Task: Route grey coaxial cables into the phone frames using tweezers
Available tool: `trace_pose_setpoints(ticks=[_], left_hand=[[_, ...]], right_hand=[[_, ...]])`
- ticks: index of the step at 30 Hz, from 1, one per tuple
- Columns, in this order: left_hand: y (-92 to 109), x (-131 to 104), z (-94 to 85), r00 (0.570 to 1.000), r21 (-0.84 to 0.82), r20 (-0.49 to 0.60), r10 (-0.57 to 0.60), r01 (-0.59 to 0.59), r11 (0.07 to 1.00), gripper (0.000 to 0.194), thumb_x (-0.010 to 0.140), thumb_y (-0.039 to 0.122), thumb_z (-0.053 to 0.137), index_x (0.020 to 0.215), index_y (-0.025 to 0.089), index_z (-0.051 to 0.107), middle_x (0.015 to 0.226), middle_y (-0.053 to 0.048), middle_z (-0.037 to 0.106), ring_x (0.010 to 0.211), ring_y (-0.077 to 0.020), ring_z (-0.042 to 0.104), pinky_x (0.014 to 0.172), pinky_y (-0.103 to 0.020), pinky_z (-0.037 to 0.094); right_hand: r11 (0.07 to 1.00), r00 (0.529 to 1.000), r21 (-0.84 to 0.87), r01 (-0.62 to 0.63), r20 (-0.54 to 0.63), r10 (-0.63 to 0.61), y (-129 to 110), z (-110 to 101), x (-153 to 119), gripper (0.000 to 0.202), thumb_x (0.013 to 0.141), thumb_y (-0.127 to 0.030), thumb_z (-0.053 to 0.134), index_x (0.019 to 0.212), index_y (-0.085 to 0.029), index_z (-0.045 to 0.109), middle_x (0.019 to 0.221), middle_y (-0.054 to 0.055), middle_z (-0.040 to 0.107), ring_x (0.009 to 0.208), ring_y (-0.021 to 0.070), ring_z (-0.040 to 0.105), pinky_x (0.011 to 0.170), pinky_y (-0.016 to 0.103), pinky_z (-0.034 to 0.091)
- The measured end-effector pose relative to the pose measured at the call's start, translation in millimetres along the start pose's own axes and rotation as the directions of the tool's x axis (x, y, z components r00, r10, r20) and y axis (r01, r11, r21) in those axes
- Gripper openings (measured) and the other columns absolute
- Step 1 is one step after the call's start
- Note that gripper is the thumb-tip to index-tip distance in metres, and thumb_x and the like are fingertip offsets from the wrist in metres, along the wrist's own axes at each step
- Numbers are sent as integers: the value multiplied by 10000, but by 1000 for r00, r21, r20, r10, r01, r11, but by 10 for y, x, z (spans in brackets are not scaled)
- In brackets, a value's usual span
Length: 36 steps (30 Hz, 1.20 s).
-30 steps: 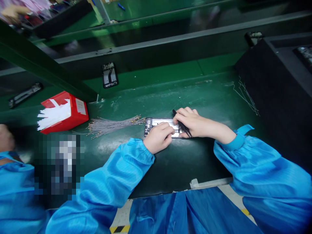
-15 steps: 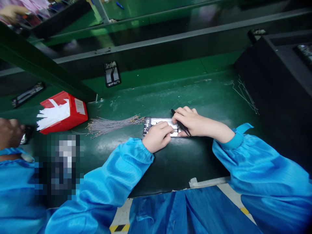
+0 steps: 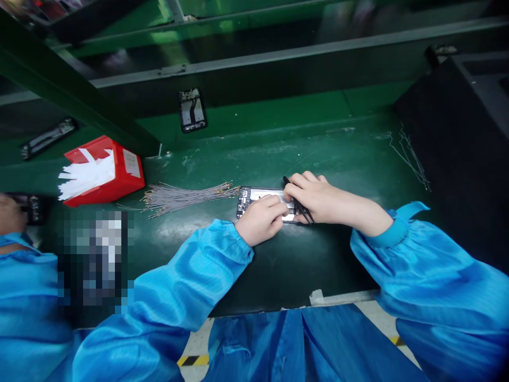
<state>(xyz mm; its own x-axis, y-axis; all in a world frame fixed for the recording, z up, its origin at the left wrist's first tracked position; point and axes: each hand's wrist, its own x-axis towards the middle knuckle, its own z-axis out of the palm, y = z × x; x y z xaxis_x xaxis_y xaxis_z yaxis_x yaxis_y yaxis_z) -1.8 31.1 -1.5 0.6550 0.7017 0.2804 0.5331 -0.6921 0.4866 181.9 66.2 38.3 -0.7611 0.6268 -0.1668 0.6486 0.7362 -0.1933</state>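
Note:
An opened phone housing (image 3: pixel 243 199) lies flat on the green bench, its silvery inner plate partly covered by my hands. My left hand (image 3: pixel 263 218) rests over its middle with fingers curled and pressed together at the plate; whatever they pinch is hidden. From the right, my right hand (image 3: pixel 314 193) grips black tweezers (image 3: pixel 304 211), held slanting across the palm side with their tips pointing down toward the near edge of the housing. Its fingertips are at the housing's right end, close to my left fingers. A bundle of thin grey cables (image 3: pixel 186 199) lies against the housing's left end.
Left of the cables stands a red box (image 3: pixel 129 164) of white paper strips (image 3: pixel 89 175). Other opened phones (image 3: pixel 193 110) lie along the back. Loose wires (image 3: pixel 411 159) lie beside a black box (image 3: pixel 457 116) at right. A co-worker's hand (image 3: pixel 11 215) is at far left, by another phone.
The view has shifted slightly. Both my hands keep nearly the same pose on the housing. At far left the co-worker's hand has moved left, showing more of the phone by it.

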Motion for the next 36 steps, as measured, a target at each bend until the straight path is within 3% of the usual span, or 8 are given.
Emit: trace_pose_setpoints(ticks=[8, 14, 20, 27, 31, 36], left_hand=[[-5, 6, -61, 997, -69, 45, 67, -63, 996, 201, 718, 80, 395, 700, 161, 578, 698, -31, 516, 726, -151, 478, 666, -244, 420], [-17, -2, -47, 995, -91, 68, 69, -63, 994, 205, 709, 73, 402, 708, 165, 585, 698, -28, 520, 723, -150, 477, 669, -245, 414], [4, -4, -64, 997, -119, 34, 70, -66, 991, 187, 701, 69, 405, 702, 156, 572, 693, -30, 518, 702, -147, 474, 657, -247, 411], [40, -32, -101, 993, -220, -117, 0, -26, 975, 128, 726, 104, 440, 761, 155, 552, 681, -7, 483, 651, -119, 471, 609, -228, 414], [40, -57, -93, 979, -184, -206, 8, -46, 982, 123, 759, 110, 440, 776, 160, 552, 736, -27, 514, 698, -129, 488, 636, -245, 427], [29, -78, -155, 967, -74, -253, -24, 5, 997, 132, 790, 137, 434, 809, 166, 561, 768, -34, 509, 743, -140, 494, 684, -270, 446]], right_hand=[[994, 994, 54, -94, 67, 91, -54, -28, 14, 285, 705, -312, 549, 942, -198, 440, 1007, 95, 423, 877, 238, 369, 641, 294, 263], [989, 995, 118, -88, 50, 83, -34, -7, 7, 283, 719, -347, 529, 944, -206, 431, 997, 82, 414, 876, 236, 363, 670, 309, 272], [988, 991, 94, -126, 50, 122, -69, 6, 9, 276, 696, -288, 538, 940, -205, 441, 997, 92, 419, 866, 241, 366, 641, 296, 260], [942, 993, 335, 4, -112, 36, 113, 97, -80, 281, 785, -423, 505, 943, -206, 420, 964, 67, 440, 866, 215, 381, 720, 320, 302], [986, 982, 164, 34, -190, -2, 26, 192, -62, 487, 691, -584, 553, 959, -191, 451, 1055, 119, 431, 914, 265, 364, 738, 360, 290], [1000, 959, -21, -18, -282, 11, 133, 205, -37, 394, 681, -437, 600, 955, -181, 483, 1062, 121, 466, 932, 275, 395, 753, 373, 274]])
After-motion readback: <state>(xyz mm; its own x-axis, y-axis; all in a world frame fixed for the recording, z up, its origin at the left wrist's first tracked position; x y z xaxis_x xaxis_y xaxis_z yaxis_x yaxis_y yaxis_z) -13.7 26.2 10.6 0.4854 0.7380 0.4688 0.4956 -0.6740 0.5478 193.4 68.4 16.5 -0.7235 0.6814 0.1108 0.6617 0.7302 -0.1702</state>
